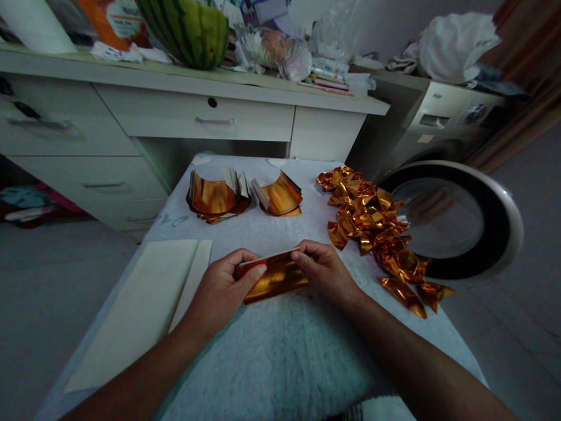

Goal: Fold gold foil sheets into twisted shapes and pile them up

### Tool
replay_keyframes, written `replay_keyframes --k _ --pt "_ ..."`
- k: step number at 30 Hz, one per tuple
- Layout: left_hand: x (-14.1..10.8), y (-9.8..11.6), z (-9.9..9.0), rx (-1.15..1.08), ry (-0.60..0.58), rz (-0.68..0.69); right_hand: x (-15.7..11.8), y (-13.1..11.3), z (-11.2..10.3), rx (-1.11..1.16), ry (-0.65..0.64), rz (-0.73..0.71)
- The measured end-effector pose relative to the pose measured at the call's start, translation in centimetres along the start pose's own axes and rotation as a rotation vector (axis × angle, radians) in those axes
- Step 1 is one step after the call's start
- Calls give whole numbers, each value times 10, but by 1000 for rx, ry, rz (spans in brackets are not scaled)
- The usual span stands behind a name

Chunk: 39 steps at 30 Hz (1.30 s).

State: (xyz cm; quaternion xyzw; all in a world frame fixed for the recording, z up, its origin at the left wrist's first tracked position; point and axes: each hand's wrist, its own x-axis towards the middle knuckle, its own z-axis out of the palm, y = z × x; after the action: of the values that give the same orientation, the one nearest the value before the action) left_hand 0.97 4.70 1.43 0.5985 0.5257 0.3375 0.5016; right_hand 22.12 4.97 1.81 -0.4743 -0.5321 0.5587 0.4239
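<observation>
A shiny gold foil sheet (pixel 276 280) with its upper edge folded over is held above the cloth-covered table (pixel 272 356). My left hand (pixel 228 280) pinches its left end, thumb on top. At the right end, my right hand (pixel 326 270) grips the fold between thumb and fingers. Behind the hands lie two curved stacks of gold sheets, one at the left (pixel 213 196) and a smaller one (pixel 280 194) beside it. A heap of folded gold foil pieces (pixel 368 213) spreads along the table's right side.
White paper sheets (pixel 140 304) lie at the table's left. Beyond the table stands a white counter (pixel 175 79) with drawers, bearing a watermelon (pixel 188 32) and plastic bags. On the right, a washing machine's round door (pixel 451 219) hangs open close to the table edge.
</observation>
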Motion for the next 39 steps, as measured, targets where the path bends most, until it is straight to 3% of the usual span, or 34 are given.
replay_keyframes --k 8,20,30,39 --pt "0 1 -1 32 -5 -2 1 -1 -1 -193 55 -95" --pt "-1 3 -1 46 24 -8 1 -1 -2 -188 48 -148" --pt "1 2 1 42 45 4 0 0 0 -54 77 -74" --pt "-2 5 0 56 43 -8 -1 -1 -1 -136 107 -78"
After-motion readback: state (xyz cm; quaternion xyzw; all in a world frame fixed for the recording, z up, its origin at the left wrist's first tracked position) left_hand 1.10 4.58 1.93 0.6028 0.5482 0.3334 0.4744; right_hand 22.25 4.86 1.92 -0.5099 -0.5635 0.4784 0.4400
